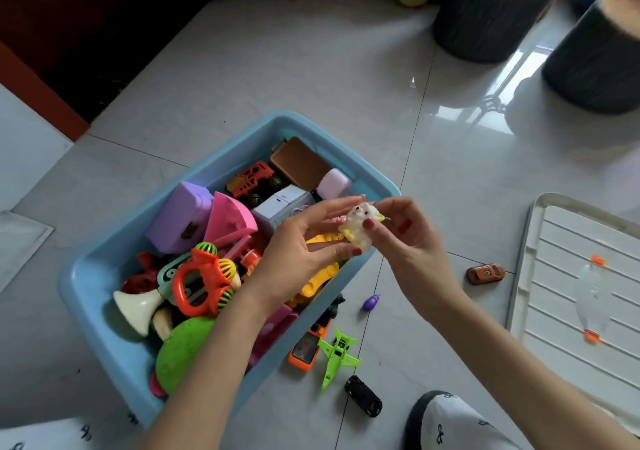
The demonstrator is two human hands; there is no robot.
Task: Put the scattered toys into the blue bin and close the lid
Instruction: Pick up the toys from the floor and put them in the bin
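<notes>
Your knee (450, 422) sits at the bottom edge, closest of all, with a black toy car (363, 396) on the floor just beside it. Sweeping from the left: the blue bin (104, 262) stands open and already well filled. Your left hand (298, 252) hovers over its right side, fingers nearly straight, thumb and fingertips touching the small white animal figure (358, 224). Your right hand (405, 228) pinches the same figure from the other side, so it is held between both hands above the bin's right rim. It looks light, rigid and glossy, probably a bit slippery; a pinch across its rounded body should serve better than its small yellow parts. Below on the floor lie an orange toy phone (306, 349), a green plane (337, 354) and a purple piece (370, 302). Further right rests an orange car (485, 273), and the white lid (581, 276) lies flat at the far right.
</notes>
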